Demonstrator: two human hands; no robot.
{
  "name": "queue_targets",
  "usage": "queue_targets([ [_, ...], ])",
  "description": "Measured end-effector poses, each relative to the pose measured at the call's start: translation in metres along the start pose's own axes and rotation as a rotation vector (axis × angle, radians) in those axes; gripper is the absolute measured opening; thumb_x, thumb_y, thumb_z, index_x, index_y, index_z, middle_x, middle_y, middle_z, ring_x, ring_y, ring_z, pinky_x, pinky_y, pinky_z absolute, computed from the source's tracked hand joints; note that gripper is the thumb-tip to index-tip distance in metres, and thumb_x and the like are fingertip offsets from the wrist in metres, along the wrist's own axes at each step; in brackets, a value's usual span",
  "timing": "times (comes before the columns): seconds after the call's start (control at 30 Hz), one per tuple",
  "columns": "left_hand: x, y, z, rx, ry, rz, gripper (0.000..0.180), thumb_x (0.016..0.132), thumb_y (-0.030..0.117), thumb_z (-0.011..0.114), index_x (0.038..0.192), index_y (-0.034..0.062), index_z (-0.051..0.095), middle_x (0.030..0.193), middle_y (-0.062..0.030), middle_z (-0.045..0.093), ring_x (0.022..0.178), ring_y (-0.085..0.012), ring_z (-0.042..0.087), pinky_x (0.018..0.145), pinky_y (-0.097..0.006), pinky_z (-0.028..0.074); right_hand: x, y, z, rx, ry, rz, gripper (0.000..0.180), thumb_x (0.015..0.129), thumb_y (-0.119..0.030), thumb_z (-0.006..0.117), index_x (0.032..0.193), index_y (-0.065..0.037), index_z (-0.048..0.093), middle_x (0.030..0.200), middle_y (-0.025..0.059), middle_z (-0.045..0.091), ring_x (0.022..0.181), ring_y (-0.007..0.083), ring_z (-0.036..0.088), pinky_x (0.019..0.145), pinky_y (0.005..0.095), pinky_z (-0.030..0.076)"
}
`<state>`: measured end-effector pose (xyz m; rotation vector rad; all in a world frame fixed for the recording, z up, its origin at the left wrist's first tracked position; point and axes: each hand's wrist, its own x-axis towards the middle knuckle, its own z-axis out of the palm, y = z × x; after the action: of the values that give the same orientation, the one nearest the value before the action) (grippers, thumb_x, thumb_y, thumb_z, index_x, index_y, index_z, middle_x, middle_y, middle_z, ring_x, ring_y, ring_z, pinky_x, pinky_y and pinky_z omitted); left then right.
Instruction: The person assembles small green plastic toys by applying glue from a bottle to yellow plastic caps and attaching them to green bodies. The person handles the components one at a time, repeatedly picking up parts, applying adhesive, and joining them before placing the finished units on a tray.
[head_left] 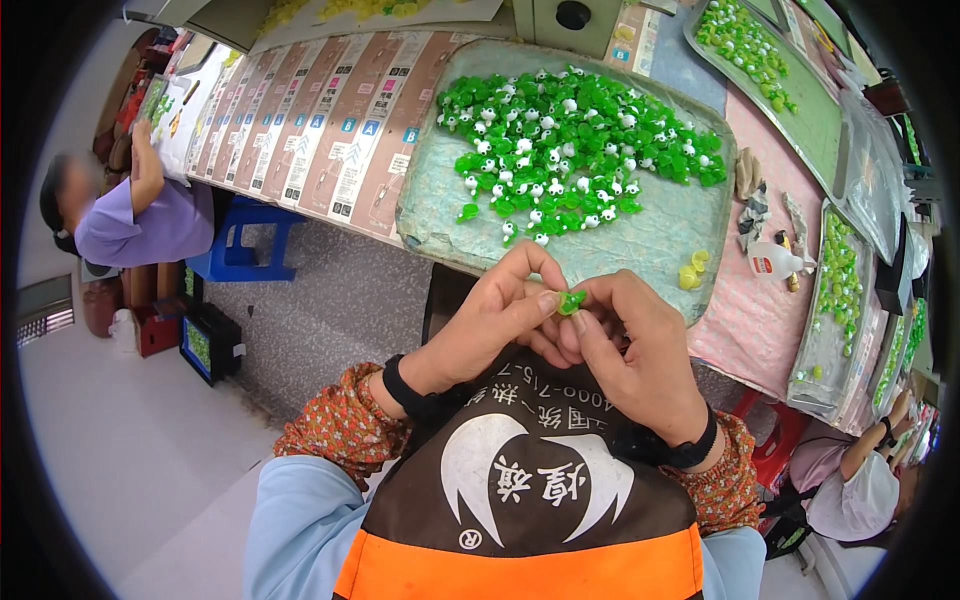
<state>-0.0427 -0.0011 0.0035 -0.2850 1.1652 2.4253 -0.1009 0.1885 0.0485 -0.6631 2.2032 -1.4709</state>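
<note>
Head view shows the left hand (490, 320) and right hand (625, 345) pinched together on one small green piece (571, 301), held just below the tray (660, 250). Judging by the heap of green and white pieces (575, 150) on the tray, plenty seems left.

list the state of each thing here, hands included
small green plastic piece: pinched between the fingertips of both hands
left hand: closed on the piece
right hand: closed on the piece
large grey tray: flat on the table, holding a heap of green and white pieces
white squeeze bottle: lying on its side
</note>
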Motion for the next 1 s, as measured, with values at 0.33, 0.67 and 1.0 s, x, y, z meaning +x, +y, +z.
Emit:
queue_targets([
  [0.33,-0.003,-0.002,-0.002,-0.180,-0.101,-0.074,0.021,0.104,0.023,0.056,0.107,0.0081,0.041,0.084,-0.0145,0.068,0.074,-0.0229,0.072,0.064,-0.035,0.063,-0.004,0.004,-0.001,0.085,-0.062,-0.055,0.009,0.090,-0.001,0.065,0.095,0.001,0.058,0.080,0.0083,0.064,0.062,0.0128,0.067,0.051,0.0262,0.052],
  [0.67,-0.004,-0.004,-0.003,-0.218,-0.137,-0.105,0.024,0.102,0.027,0.059,0.104,0.0101,0.041,0.083,-0.0122,0.068,0.075,-0.0214,0.072,0.066,-0.034,0.063,-0.007,0.012,0.006,0.214,-0.035,-0.103,0.009,0.087,0.001,0.067,0.093,0.000,0.061,0.079,0.0081,0.062,0.062,0.0135,0.066,0.052,0.0261,0.052],
  [1.0,-0.006,-0.006,-0.004,-0.259,-0.201,-0.136,0.026,0.101,0.031,0.060,0.105,0.0122,0.042,0.083,-0.0082,0.067,0.075,-0.0172,0.070,0.069,-0.029,0.059,-0.005,0.010,-0.003,0.131,-0.123,-0.206,0.015,0.085,0.002,0.066,0.099,-0.001,0.060,0.086,0.0113,0.059,0.068,0.0224,0.067,0.058,0.0318,0.053],
])
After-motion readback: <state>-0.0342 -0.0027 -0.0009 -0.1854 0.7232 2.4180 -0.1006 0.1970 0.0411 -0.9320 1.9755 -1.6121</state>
